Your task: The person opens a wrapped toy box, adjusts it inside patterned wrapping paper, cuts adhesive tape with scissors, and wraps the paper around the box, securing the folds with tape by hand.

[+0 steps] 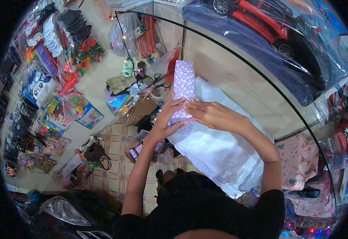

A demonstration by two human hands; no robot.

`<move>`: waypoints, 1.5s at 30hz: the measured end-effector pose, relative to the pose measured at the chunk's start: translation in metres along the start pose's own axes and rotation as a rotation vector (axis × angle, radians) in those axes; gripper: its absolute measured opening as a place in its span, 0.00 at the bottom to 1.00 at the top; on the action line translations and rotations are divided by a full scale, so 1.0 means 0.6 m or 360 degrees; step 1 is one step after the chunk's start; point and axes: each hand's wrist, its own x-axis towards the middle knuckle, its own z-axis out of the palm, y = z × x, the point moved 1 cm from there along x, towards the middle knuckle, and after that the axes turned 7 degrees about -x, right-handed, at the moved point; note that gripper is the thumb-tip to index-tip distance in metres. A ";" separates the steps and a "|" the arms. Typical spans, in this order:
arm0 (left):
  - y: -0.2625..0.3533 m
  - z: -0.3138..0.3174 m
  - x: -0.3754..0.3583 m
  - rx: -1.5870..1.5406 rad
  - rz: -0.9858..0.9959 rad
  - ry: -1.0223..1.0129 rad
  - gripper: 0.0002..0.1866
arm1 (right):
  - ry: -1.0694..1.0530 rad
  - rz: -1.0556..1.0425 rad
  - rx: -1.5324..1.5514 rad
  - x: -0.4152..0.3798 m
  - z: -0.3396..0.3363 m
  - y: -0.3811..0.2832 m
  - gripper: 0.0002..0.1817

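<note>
A long box wrapped in purple paper with white flowers (184,79) lies at the middle of the view, pointing away from me. My left hand (169,118) is closed about its near left side, with the thumb stretched across the near end. Over the near top of the box, the fingers of my right hand (208,114) press down and meet the left fingertips. Part of the near end is hidden by both hands. White paper sheets (222,155) are spread under and beside the box, and a flap of purple paper (185,128) shows below the thumb.
Green-handled scissors (164,84) lie left of the box, near a brown cardboard piece (142,111). A curved glass edge (261,73) runs along the right. Behind it stands a packaged red and black toy car (269,28). Pink floral paper (299,159) hangs at right.
</note>
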 end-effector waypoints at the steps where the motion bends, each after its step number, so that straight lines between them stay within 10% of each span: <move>1: 0.000 0.000 0.001 -0.0005 0.0005 -0.0008 0.32 | -0.0003 0.0010 0.0048 0.000 -0.004 -0.001 0.23; 18: 0.044 -0.072 0.001 -0.0047 -0.0278 -0.0267 0.20 | 0.0930 0.0565 -0.0118 0.009 0.067 -0.072 0.27; 29: 0.030 -0.064 -0.004 -0.0117 -0.0246 -0.0180 0.15 | 0.0831 0.0583 0.0092 0.004 0.073 -0.066 0.22; 38: -0.011 -0.057 -0.064 -0.1023 -0.0917 0.0516 0.31 | 0.0891 0.0666 0.0670 0.004 0.115 -0.051 0.50; 45: 0.020 -0.012 -0.047 -0.1315 -0.0727 0.0599 0.45 | 0.0653 0.0456 0.0811 0.038 0.086 -0.051 0.50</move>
